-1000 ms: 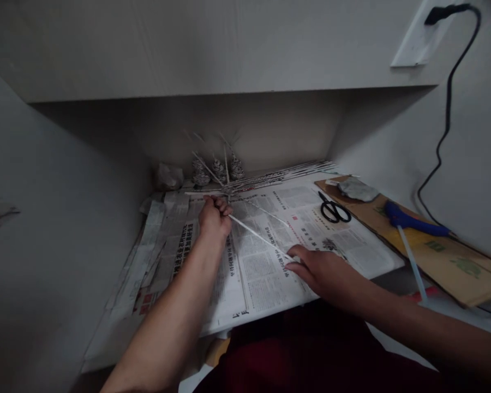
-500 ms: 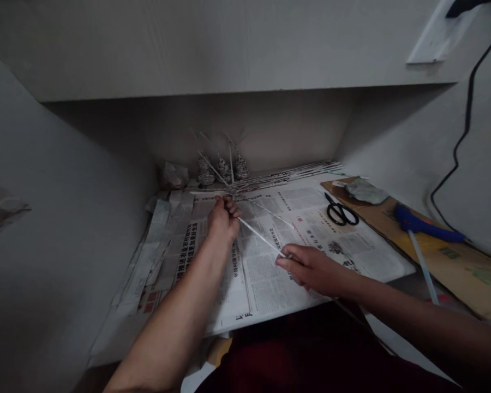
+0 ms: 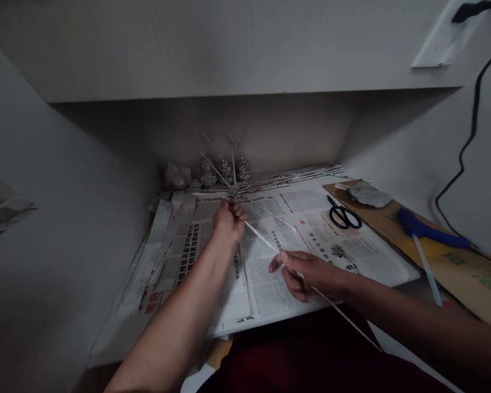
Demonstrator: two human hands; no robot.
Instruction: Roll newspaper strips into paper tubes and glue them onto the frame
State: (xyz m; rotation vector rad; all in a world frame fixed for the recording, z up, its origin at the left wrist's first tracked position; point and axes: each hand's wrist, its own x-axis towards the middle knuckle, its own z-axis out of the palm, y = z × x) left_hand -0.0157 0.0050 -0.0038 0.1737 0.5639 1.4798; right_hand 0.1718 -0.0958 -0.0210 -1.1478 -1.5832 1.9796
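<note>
Thin rolled-paper sticks (image 3: 215, 170) fan out from a small crossing point above the newspaper. My left hand (image 3: 229, 221) is closed around the near side of that crossing, which the fingers partly cover. From there a long pale paper strand (image 3: 262, 238) runs down to my right hand (image 3: 300, 273). It passes between the right thumb and fingers and trails on past the wrist toward my lap. The right thumb lies on the strand while the other fingers are loosely bent beneath. Another stick (image 3: 277, 217) of the piece points right over the newsprint.
Newspaper (image 3: 265, 295) covers the tabletop. Black scissors (image 3: 344, 216), a blue glue gun (image 3: 429, 228) and a grey stone-like lump (image 3: 369, 195) lie at the right, the latter two on cardboard (image 3: 466, 273). Behind are several paper sticks (image 3: 306, 173) and small woven forms (image 3: 243, 169). A shelf (image 3: 245, 54) overhangs the back.
My right hand has loosened its fist, its fingers now more spread along the strand, and more of the trailing end shows. The left hand keeps its hold; the view has shifted slightly.
</note>
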